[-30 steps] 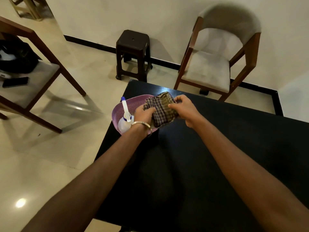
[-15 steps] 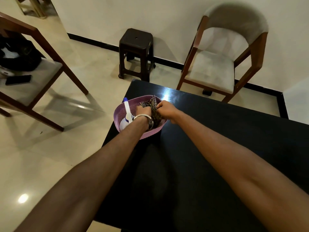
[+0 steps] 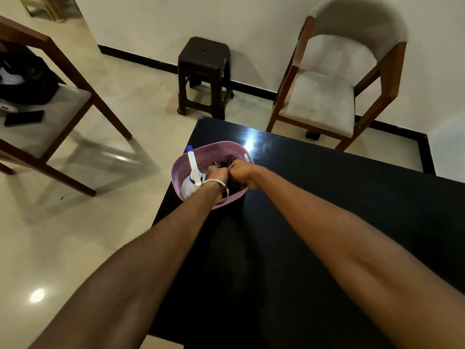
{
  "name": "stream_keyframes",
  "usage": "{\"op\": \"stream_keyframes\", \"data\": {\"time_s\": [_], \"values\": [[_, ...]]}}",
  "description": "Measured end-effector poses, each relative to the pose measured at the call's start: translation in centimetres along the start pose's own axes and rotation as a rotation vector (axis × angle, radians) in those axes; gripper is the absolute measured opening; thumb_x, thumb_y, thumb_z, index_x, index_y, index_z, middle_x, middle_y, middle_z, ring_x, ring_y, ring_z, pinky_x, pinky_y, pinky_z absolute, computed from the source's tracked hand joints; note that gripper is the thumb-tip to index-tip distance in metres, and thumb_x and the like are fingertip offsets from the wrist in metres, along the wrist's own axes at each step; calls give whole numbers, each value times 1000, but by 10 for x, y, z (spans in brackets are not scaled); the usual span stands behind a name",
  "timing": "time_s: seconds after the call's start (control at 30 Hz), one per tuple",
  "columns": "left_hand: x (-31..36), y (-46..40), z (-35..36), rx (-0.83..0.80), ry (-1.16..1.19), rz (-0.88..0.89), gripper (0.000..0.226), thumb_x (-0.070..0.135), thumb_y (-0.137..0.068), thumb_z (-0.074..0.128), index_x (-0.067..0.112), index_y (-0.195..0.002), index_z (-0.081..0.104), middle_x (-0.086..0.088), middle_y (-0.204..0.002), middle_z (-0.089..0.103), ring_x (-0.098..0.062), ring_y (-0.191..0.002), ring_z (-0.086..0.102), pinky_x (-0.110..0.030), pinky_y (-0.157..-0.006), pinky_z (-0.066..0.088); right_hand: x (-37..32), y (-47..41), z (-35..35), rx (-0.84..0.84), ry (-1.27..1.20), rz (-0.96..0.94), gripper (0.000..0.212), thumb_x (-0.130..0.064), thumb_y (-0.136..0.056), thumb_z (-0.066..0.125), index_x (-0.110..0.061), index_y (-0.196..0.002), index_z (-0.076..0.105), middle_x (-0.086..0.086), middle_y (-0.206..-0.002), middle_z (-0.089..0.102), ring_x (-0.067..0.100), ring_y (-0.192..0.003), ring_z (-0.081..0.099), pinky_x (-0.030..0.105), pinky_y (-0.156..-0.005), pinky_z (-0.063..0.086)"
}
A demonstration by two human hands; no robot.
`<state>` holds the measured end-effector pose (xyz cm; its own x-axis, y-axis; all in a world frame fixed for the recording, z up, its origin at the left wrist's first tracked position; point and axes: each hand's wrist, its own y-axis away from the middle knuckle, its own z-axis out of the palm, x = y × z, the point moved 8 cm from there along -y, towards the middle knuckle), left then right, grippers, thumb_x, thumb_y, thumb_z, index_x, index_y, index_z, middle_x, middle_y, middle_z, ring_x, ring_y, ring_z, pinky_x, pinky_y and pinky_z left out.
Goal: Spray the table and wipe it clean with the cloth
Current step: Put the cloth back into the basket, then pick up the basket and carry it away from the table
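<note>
A purple plastic basket (image 3: 185,165) stands near the far left corner of the black table (image 3: 339,197). A white spray bottle (image 3: 191,177) with a blue tip leans inside it on the left. Both my hands are down in the basket. My left hand (image 3: 217,174), with a metal bangle on the wrist, and my right hand (image 3: 241,170) are each closed on the dark checked cloth (image 3: 227,161), which is bunched between them and mostly hidden.
A dark stool (image 3: 203,76) and a cushioned wooden chair (image 3: 334,91) stand by the wall beyond the table. At the left, another chair (image 3: 37,117) holds a black bag and a phone. The tiled floor lies left of the table's edge.
The cloth was held up and spread above the basket; both hands have since lowered it down inside the basket, where it is now bunched up.
</note>
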<state>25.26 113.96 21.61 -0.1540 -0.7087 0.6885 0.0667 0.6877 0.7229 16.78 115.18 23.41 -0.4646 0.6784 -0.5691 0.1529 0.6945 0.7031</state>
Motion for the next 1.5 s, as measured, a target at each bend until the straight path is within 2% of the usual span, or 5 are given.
{"op": "stream_keyframes", "data": {"time_s": [0.27, 0.7, 0.87, 1.23, 1.5], "values": [[8, 12, -11, -20, -69, 76, 48, 5, -90, 45, 2, -138, 40, -15, -130, 54, -35, -117, 53, -37, -92, 42, -8, 19, -24, 127, 55, -100, 36, 10, -92, 34, 13, -111, 64, 30, -110, 63, 36, -104, 62, 56, -96, 50], [-8, 71, -39, 145, -253, 472, 31, 12, -93, 48, 12, -123, 57, -7, -116, 63, -19, -101, 58, -31, -92, 49, 27, 62, -58, 429, -64, -245, 20, -10, -91, 59, -12, -72, 64, 3, -75, 62, 12, -70, 57, 27, -57, 46], [-23, 92, -75, 325, -235, 587, 11, 9, -90, 53, 15, -97, 61, -1, -103, 61, -16, -91, 57, -28, -78, 46, 49, 71, -65, 449, -33, -214, 28, -11, -90, 61, 10, -109, 67, 28, -114, 66, 33, -94, 66, 44, -80, 55], [-39, 55, -142, 437, -353, 275, 55, 30, -87, 61, 7, -134, 45, -12, -133, 54, -29, -114, 54, -34, -92, 41, 46, 47, -61, 327, 69, -169, 14, -21, -92, 62, -9, -92, 54, 1, -86, 53, 8, -72, 50, 26, -50, 42], [-59, 26, -114, 186, -132, 42, 39, 20, -94, 47, -1, -125, 51, -25, -107, 59, -31, -75, 54, -39, -70, 46, 63, 22, -34, 169, -163, -59, 19, -15, -94, 52, -9, -111, 56, 7, -101, 57, 25, -92, 65, 43, -79, 60]]}}
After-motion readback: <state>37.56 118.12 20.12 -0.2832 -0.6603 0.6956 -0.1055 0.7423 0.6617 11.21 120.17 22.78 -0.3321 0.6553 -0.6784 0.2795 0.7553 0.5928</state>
